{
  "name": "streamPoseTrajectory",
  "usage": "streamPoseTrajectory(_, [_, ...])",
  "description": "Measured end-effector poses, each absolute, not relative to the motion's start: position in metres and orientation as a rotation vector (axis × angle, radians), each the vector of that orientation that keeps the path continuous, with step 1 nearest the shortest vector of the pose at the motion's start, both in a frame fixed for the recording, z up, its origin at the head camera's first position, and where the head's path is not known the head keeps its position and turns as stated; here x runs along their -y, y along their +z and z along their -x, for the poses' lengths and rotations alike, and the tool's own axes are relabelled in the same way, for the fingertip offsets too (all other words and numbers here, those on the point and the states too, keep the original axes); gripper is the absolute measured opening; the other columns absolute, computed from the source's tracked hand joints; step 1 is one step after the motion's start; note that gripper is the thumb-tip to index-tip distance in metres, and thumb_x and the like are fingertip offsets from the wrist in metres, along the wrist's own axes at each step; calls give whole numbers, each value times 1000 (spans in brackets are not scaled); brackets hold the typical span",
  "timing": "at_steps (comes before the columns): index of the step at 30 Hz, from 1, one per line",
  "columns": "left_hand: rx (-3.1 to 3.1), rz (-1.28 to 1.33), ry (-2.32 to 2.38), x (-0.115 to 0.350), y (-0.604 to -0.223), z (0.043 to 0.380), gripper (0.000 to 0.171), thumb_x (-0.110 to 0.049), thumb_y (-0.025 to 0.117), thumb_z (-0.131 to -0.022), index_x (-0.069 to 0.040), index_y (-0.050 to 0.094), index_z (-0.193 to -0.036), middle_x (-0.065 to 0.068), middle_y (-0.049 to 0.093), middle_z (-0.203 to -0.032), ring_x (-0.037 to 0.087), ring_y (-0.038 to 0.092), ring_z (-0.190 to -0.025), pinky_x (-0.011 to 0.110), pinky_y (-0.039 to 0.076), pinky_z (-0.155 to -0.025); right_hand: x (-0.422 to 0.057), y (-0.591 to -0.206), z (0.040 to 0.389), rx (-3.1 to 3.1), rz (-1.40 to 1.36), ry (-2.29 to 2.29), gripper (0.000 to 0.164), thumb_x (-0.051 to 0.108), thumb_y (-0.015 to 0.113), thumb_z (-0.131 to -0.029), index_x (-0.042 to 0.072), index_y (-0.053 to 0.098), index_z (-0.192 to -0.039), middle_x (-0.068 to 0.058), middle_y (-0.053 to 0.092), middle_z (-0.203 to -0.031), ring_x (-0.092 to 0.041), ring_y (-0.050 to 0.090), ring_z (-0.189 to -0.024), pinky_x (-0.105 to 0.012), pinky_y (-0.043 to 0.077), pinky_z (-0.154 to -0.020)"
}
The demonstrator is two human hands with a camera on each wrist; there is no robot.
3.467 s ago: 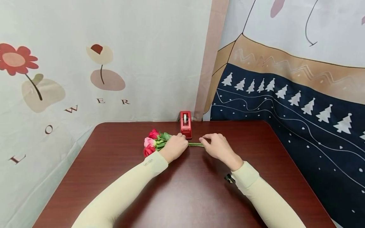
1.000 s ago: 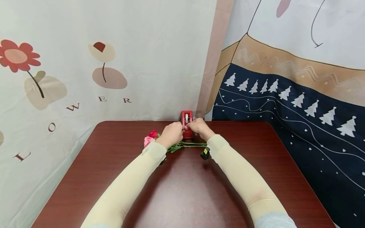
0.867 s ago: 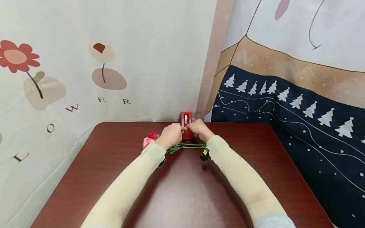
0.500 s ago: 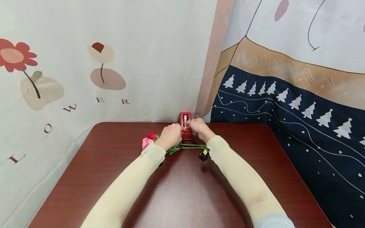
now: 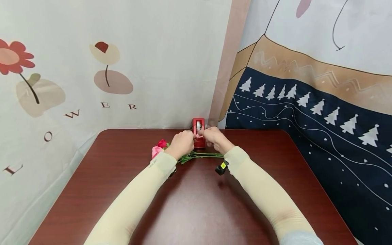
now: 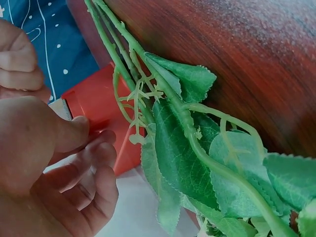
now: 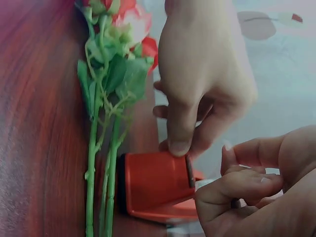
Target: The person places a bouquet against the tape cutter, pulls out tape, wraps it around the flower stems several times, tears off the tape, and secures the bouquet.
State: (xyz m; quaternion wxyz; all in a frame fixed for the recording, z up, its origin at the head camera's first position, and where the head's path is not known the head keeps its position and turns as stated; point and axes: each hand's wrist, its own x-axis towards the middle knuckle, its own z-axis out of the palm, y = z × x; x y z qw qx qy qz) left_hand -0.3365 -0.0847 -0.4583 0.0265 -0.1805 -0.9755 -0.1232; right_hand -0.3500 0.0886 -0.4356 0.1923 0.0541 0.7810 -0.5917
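Note:
The red tape dispenser (image 5: 199, 143) stands at the table's far edge, between both hands. My left hand (image 5: 181, 143) grips its front end by the cutter, thumb and fingers at the corner, as the left wrist view shows. From the right, my right hand (image 5: 216, 139) has its fingers curled close at the tape (image 7: 204, 183) just behind the cutter; its fingertips partly cover that strip. In front of the dispenser lie artificial roses, a red rose (image 5: 161, 143) and a pink rose (image 5: 156, 151) at the left, their green stems (image 5: 208, 155) running right beneath the hands. My left forearm hides some blooms.
The dark red-brown table (image 5: 196, 204) carries the flowers and dispenser. Behind it hangs a pale curtain (image 5: 171, 68) with printed flowers, and a navy cloth (image 5: 275, 115) with white trees hangs at the right. A small black wrist camera (image 5: 222, 167) hangs under the right cuff.
Both hands have left the rose stems and come to the tape dispenser. Over the last second the right fingers have shifted slightly at the tape while the left hand stays at the front.

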Motion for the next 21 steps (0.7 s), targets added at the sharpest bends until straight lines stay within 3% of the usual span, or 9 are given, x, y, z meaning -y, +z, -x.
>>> streamPoseTrajectory(4, [3016, 565, -393, 85, -458, 337, 17, -17, 66, -108, -13, 78, -97, 6, 75, -93, 22, 70, -79, 45, 61, -71, -90, -431, 339, -2178, -152, -1661, 39, 21, 66, -105, 14, 59, -67, 8, 34, -52, -10, 30, -51, -27, 27, -54])
streamPoseTrajectory(8, [3020, 558, -390, 86, -457, 337, 21, -20, 67, -110, -12, 76, -93, 6, 73, -91, 22, 68, -77, 45, 60, -72, -92, -428, 328, -2153, -137, -1680, 23, 21, 68, -103, 2, 74, -92, 7, 34, -54, -11, 29, -51, -27, 26, -53])
streamPoseTrajectory(10, [3019, 558, -380, 85, -457, 338, 20, -21, 67, -109, -12, 76, -93, 6, 73, -91, 22, 68, -78, 45, 60, -72, -95, -428, 322, -2133, -133, -1699, 23, 23, 70, -103, 2, 77, -95, 6, 37, -57, -11, 31, -52, -27, 26, -52])
streamPoseTrajectory(15, [3017, 559, -361, 84, -458, 339, 21, -21, 66, -109, -13, 76, -93, 7, 75, -93, 25, 72, -81, 47, 62, -74, -101, -432, 306, -2063, -119, -1722, 27, 19, 68, -100, 13, 71, -74, 4, 40, -62, -10, 31, -52, -25, 27, -52])
streamPoseTrajectory(21, [3015, 552, -349, 84, -460, 339, 23, -20, 67, -109, -14, 76, -89, 7, 75, -90, 25, 72, -80, 50, 63, -76, -106, -443, 293, -2005, -99, -1733, 22, 17, 63, -100, 10, 75, -83, 6, 42, -63, -8, 28, -51, -23, 26, -50])
